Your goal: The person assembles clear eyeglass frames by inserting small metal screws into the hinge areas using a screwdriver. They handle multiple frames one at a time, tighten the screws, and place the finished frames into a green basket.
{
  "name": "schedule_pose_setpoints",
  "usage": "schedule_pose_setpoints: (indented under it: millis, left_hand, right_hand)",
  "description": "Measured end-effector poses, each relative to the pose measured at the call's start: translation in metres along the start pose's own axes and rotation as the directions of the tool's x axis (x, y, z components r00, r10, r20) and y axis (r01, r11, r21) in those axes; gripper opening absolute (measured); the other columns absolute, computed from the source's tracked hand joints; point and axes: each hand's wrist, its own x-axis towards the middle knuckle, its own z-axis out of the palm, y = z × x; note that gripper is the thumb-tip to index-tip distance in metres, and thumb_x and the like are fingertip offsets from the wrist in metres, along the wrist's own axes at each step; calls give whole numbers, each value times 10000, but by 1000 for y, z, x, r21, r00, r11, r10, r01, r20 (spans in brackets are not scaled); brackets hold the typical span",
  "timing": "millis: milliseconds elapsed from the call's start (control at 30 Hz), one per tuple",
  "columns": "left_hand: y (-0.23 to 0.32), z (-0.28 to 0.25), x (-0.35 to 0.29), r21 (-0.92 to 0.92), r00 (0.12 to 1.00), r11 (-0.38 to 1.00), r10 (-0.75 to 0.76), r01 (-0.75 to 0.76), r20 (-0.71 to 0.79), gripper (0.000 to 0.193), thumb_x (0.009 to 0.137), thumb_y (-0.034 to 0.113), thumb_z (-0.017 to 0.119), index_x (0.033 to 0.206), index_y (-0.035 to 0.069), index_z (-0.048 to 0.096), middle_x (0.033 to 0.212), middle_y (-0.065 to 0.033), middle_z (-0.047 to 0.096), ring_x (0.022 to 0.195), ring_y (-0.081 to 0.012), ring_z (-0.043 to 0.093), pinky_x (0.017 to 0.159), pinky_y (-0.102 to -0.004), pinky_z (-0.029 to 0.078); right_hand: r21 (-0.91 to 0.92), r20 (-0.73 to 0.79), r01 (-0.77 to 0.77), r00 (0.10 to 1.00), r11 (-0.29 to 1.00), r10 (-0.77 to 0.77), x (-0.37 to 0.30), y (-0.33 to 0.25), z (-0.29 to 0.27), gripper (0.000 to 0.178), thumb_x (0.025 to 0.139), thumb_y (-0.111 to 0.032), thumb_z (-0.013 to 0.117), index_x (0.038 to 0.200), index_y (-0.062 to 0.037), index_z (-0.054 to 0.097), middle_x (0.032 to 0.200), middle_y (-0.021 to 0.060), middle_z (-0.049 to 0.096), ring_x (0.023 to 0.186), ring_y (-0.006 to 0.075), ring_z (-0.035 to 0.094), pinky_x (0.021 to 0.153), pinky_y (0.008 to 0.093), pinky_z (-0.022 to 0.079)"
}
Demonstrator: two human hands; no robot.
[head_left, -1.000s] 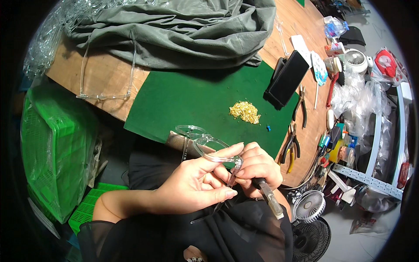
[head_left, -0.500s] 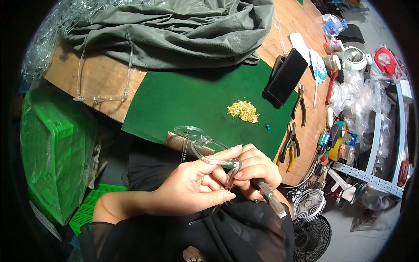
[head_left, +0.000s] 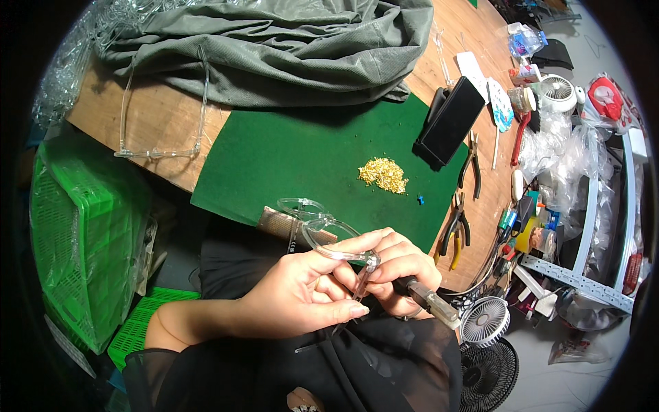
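My left hand (head_left: pixel 295 292) is closed on a clear plastic eyeglass frame (head_left: pixel 341 232), whose two rims point away from me toward the green mat. One temple hangs down between my hands. My right hand (head_left: pixel 405 271) is closed, its fingertips meeting the frame's hinge corner. In it sits a screwdriver-like tool (head_left: pixel 434 304) with a dark collar and a translucent grey end sticking out to the right; its tip is hidden by my fingers. Beyond my hands, a pile of tiny gold-coloured parts (head_left: pixel 383 175) lies on the green mat (head_left: pixel 295 151), beside a small blue piece (head_left: pixel 421 200).
A black phone (head_left: pixel 449 120) leans on a stand at the mat's right. Two pairs of pliers (head_left: pixel 456 230) lie nearby. Grey cloth (head_left: pixel 274 55) covers the far side, near another clear eyeglass frame (head_left: pixel 159 152). Green crates (head_left: pixel 89 240) stand left, fans (head_left: pixel 484 321) right.
The tool's grey end has swung a little to the right and up in my right hand. The eyeglass frame has shifted very slightly; both hands keep their hold.
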Motion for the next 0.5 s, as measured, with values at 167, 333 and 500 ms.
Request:
schedule_pose_setpoints:
  millis: [167,333,500]
  left_hand:
    - [6,2,1,22,999,1000,-12,13,-35,718,782,-134,616,1405,42,305,971,-109,599,882,-121,615,786,-244,518]
    - [8,0,-5,56,998,998,15,-12,-62,650,797,-132,575,1382,28,342,953,-113,618,864,-132,626,784,-246,525]
    - [5,2,-4,103,998,995,24,-18,-59,641,791,-133,580,1373,10,352,945,-106,623,851,-127,626,770,-230,513]
  right_hand:
    - [-161,39,-6,999,987,12,0,-12,-14,177,799,-121,700,890,-10,597,774,91,614,711,239,597,652,348,466]
    - [-542,298,-206,859,815,416,-6,-22,-38,424,576,16,677,976,-14,541,942,132,585,891,321,566,784,384,465]
    - [-547,368,-226,800,806,474,-4,-27,-36,391,637,6,681,995,-14,526,944,130,559,914,316,552,806,379,452]
